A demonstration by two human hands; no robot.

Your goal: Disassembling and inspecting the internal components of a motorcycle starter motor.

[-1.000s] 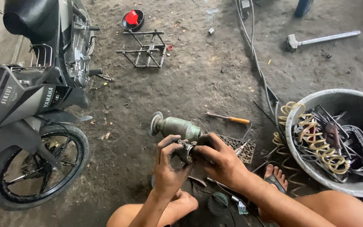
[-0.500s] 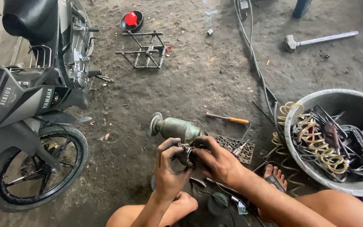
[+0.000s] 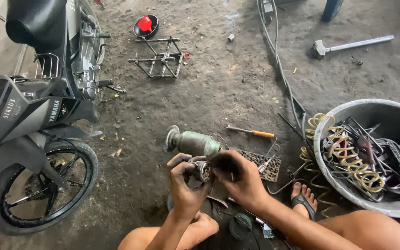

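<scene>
We saw the motorcycle (image 3: 38,125) at left, the tool-filled tub (image 3: 385,115) at right, the motor housing (image 3: 193,142) lying on the floor (image 3: 218,88) between them.

Low in the middle of the frame, the left hand (image 3: 184,185) and right hand (image 3: 239,178) close together around a small round metal part (image 3: 203,171), fingers curled on it from both sides. Just above them a greenish cylindrical motor body (image 3: 193,142) lies on the dirt floor (image 3: 218,83). An orange-handled screwdriver (image 3: 251,132) lies to its right. At the right edge a grey tub (image 3: 322,134) holds tools and a yellow coiled hose (image 3: 348,157). A motorcycle (image 3: 38,115) fills the left side. A hammer (image 3: 348,45) lies at the upper right, a metal rack (image 3: 160,58) at the upper middle.
</scene>
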